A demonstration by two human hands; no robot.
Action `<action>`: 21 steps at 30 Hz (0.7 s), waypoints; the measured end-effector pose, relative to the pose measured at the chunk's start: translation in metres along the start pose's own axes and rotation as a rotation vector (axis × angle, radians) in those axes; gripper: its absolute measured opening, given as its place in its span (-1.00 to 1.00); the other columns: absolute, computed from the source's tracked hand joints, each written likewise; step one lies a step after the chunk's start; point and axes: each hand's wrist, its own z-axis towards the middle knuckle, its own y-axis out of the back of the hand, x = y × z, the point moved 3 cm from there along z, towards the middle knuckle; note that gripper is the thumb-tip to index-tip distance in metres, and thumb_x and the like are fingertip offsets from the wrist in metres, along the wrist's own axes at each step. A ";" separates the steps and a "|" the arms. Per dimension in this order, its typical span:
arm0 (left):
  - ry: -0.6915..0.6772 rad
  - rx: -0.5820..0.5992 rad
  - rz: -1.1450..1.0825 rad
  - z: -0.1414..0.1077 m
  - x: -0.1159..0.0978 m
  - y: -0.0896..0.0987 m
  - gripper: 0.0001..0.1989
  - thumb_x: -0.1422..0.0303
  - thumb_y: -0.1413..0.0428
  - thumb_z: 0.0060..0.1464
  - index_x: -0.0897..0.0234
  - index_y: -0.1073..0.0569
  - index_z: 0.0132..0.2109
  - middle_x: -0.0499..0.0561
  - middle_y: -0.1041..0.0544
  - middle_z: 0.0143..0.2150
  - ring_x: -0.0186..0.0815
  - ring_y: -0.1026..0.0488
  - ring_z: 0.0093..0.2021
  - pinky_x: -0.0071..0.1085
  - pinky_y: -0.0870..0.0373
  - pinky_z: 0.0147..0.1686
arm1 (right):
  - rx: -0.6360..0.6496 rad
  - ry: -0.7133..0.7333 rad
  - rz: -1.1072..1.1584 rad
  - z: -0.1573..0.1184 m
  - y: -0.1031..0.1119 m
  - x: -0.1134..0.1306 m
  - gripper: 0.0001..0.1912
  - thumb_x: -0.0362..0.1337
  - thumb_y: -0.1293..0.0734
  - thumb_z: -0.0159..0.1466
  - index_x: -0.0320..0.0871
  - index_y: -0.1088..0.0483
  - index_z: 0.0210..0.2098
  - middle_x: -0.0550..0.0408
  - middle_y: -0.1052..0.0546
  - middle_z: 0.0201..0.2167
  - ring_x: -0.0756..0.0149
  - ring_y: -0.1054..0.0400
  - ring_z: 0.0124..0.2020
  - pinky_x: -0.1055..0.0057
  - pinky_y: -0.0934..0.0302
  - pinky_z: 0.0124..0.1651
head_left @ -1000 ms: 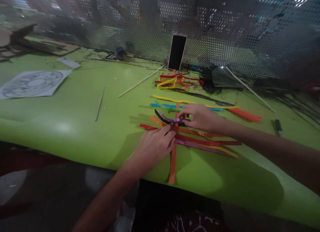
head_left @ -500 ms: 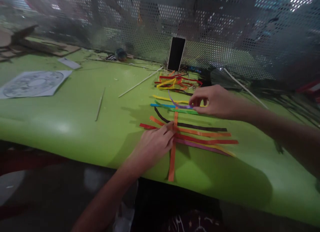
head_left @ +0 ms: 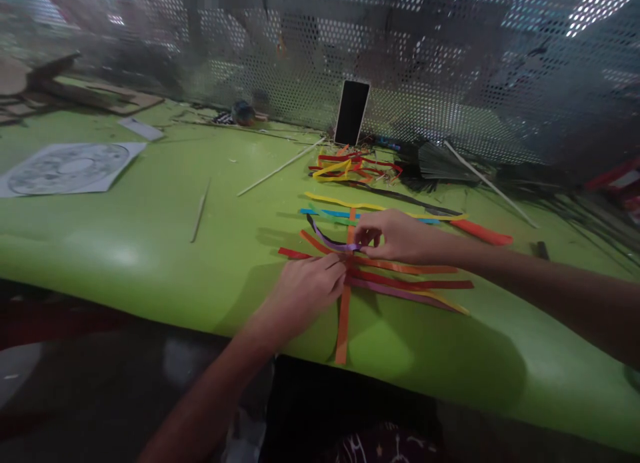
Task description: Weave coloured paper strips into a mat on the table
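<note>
Several coloured strips lie across an upright orange strip [head_left: 343,326] on the green table. My right hand [head_left: 387,236] pinches a purple strip [head_left: 330,244] over the black strip [head_left: 311,222], just above the crossing. Close by, my left hand [head_left: 315,283] presses its fingertips on the crossing, over the red strip [head_left: 425,284] and another orange strip [head_left: 420,269]; whether it grips any of them is hidden. Pink and yellow strips run out to the right below the red one. Beyond my right hand lie a blue strip [head_left: 311,212], a green strip and a yellow strip [head_left: 345,204].
A phone [head_left: 353,113] stands upright at the back, with a pile of loose strips [head_left: 345,166] before it. Thin sticks [head_left: 280,168] lie around. Printed paper [head_left: 73,166] is at the left, cardboard [head_left: 100,93] behind it. Perforated metal rises at the back.
My right hand has moved nearer and to the left with the purple strip, down beside my left hand. My left hand has stayed at the crossing.
</note>
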 end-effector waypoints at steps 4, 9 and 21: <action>-0.004 -0.005 -0.006 0.000 0.000 0.000 -0.78 0.46 -0.02 0.35 0.31 -0.57 -0.07 0.12 -0.65 -0.07 -0.16 -0.63 -0.16 -0.25 -0.54 -0.14 | -0.042 -0.011 -0.038 0.001 0.003 -0.003 -0.87 -0.44 -0.36 0.18 -0.20 -0.53 -0.28 0.07 -0.58 -0.35 0.36 -0.40 -0.37 0.43 -0.21 -0.28; -0.019 -0.025 -0.017 0.000 0.000 -0.002 -0.79 0.48 -0.03 0.34 0.31 -0.57 -0.06 0.12 -0.65 -0.04 -0.17 -0.63 -0.16 -0.21 -0.55 -0.08 | -0.106 -0.052 -0.130 0.005 0.007 -0.005 -0.98 -0.39 -0.38 0.20 -0.20 -0.48 -0.34 0.09 -0.54 -0.41 0.38 -0.32 -0.42 0.44 -0.13 -0.34; 0.002 0.013 -0.008 0.000 -0.001 0.001 -0.81 0.48 -0.03 0.34 0.32 -0.56 -0.10 0.12 -0.64 -0.07 -0.15 -0.62 -0.18 -0.26 -0.53 -0.20 | -0.117 0.181 -0.062 0.008 0.004 0.007 -0.88 -0.44 -0.32 0.22 -0.19 -0.49 -0.27 0.04 -0.53 -0.32 0.34 -0.35 -0.34 0.41 -0.18 -0.24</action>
